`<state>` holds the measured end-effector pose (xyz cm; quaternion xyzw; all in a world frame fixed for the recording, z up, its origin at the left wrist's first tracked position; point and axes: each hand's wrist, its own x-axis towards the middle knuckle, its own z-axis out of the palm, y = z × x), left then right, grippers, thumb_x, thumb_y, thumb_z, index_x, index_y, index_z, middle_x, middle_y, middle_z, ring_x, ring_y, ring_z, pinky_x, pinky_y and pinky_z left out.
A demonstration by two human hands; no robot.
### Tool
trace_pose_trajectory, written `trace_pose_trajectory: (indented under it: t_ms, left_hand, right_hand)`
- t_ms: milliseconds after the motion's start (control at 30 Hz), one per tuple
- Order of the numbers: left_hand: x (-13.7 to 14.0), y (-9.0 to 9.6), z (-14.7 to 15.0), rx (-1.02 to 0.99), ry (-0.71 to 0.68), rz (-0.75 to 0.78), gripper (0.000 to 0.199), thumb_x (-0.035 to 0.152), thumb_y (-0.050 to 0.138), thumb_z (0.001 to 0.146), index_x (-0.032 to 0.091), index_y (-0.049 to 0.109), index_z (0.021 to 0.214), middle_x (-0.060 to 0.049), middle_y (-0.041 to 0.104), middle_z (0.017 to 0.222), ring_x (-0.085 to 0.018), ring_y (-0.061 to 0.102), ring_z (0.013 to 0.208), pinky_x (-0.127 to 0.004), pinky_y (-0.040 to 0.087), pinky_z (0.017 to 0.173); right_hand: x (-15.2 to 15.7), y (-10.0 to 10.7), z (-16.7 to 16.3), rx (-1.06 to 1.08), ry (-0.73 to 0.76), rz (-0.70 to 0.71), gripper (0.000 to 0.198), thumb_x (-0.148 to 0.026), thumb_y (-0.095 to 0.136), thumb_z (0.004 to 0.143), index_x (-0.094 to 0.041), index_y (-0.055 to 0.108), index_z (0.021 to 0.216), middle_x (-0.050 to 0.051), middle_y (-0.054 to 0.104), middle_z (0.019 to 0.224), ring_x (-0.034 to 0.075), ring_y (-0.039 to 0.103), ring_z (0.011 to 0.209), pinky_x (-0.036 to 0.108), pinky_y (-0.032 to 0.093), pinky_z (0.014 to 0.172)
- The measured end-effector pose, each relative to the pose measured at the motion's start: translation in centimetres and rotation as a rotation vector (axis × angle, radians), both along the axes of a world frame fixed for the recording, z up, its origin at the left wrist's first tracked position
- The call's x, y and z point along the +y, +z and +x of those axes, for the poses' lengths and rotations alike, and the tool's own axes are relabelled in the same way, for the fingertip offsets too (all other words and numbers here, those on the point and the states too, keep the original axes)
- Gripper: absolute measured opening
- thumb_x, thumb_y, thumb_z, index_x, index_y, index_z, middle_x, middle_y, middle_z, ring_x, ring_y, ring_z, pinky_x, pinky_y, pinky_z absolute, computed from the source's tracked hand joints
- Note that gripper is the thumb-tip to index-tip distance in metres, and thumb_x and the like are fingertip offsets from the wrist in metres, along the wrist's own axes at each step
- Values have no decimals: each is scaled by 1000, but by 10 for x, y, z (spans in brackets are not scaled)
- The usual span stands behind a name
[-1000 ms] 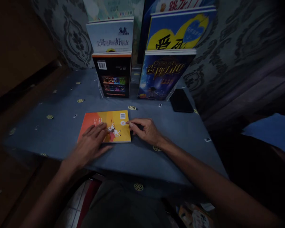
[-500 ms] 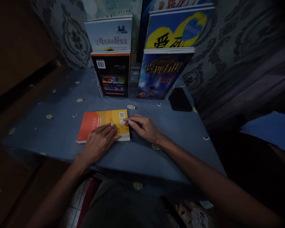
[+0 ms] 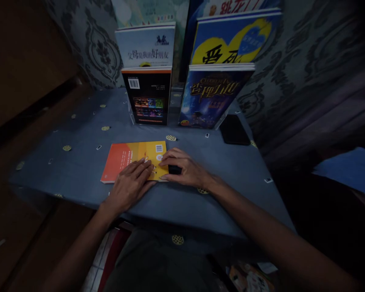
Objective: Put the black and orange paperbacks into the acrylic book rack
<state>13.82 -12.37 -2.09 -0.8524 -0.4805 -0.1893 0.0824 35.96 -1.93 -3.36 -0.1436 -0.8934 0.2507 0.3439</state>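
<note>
A closed book (image 3: 117, 162) with an orange and yellow cover, a barcode at its upper right, lies flat on the cloth-covered table. My left hand (image 3: 129, 180) rests on the lower middle of the cover with its fingers stretched out flat. At the book's right edge, my right hand (image 3: 184, 168) has its curved fingers and thumb on the cover and corner, gripping that side. A dark patch shows between that thumb and the fingers; whether it is a shadow or an object I cannot tell.
Behind the book, a clear stand holds upright books: a black one (image 3: 149, 97) at left and a dark blue one (image 3: 211, 95) at right, with several more above. A black phone-like slab (image 3: 235, 129) lies near the right edge of the blue-grey tablecloth (image 3: 85, 162).
My right hand has gone from a pinch by the book's right edge to a wider hold, its thumb now at the near corner. My left hand stays on the cover. The view has shifted slightly.
</note>
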Motion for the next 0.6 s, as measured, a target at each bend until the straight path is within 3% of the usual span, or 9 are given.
trace_pose_trajectory:
  t_ms: [100,233,400,500,600]
  left_hand:
    - [-2,2,-12,33,10,-83,46,44,50,101,18,55,138,-11,62,141,-25,54,135,-49,43,114]
    - [-7,3,-44,111,166,-150,62,58,49,97,23,48,147,-13,52,151,-32,44,144,-63,33,117]
    - [-18,-3,-73,137,293,-138,72,64,47,95,18,44,150,-17,43,157,-35,40,146,-54,48,108]
    - [-25,-4,-69,165,336,-123,62,58,46,97,21,49,147,-15,47,155,-35,47,141,-46,60,91]
    - [-30,-2,-58,197,363,-95,55,53,48,98,23,54,143,-15,55,149,-34,55,134,-42,64,81]
  right_hand:
    - [-3,1,1,-105,16,68,44,-53,73,86,-17,71,113,14,65,114,28,59,111,49,49,96]
    - [-7,4,1,-208,26,114,47,-46,74,87,-19,66,124,15,59,128,30,52,126,53,47,103]
    - [-3,2,4,-220,29,111,39,-36,71,91,-22,64,127,14,59,134,30,52,130,55,48,106]
    - [7,-3,8,-184,-17,112,33,-29,68,92,-22,66,124,14,61,136,30,53,131,56,48,106]
    - [15,-7,12,-141,-94,108,28,-21,63,92,-23,68,120,13,65,131,30,56,128,57,50,104]
